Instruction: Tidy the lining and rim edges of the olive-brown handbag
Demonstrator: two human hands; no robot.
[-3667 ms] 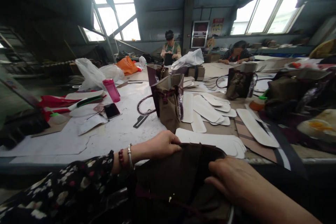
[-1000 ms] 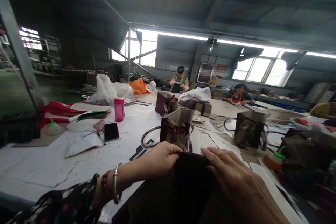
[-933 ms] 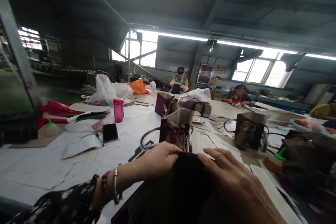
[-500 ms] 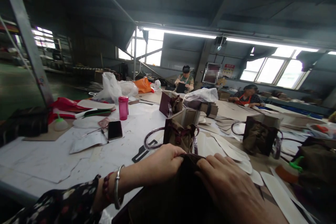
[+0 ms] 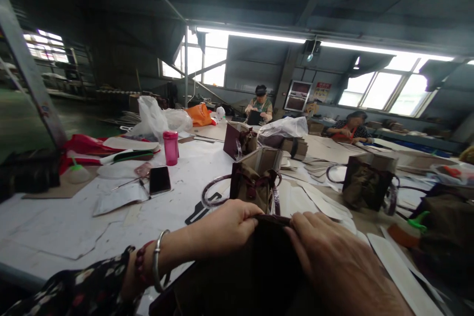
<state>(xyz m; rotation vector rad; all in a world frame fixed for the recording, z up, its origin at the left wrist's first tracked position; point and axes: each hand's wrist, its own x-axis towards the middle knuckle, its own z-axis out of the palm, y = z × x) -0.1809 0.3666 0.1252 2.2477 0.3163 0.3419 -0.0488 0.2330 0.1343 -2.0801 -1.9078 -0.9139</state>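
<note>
A dark brown bag (image 5: pixel 255 276) fills the bottom middle of the view, its top edge raised toward me. My left hand (image 5: pixel 225 224) pinches that edge between thumb and fingers. On the same edge, further right, my right hand (image 5: pixel 333 252) is closed, its thumb on the near side and fingers over the top. Just beyond my hands stands a brown handbag (image 5: pixel 254 182) with a plastic-wrapped handle. Off to the right is another handbag (image 5: pixel 368 182) of the same kind. The lower part of the held bag is too dark to make out.
On the white table (image 5: pixel 48 227) at left lie a phone (image 5: pixel 160 180), a pink cup (image 5: pixel 171 148) and a squeeze bottle (image 5: pixel 77 172). Pale cut pieces (image 5: pixel 322 202) spread at right near a green-nozzled bottle (image 5: pixel 407 232). Two people (image 5: pixel 259 106) work across the table.
My right hand has shifted slightly right along the bag's edge, widening the gap between my hands. The left hand keeps its pinch. The view has tilted slightly.
</note>
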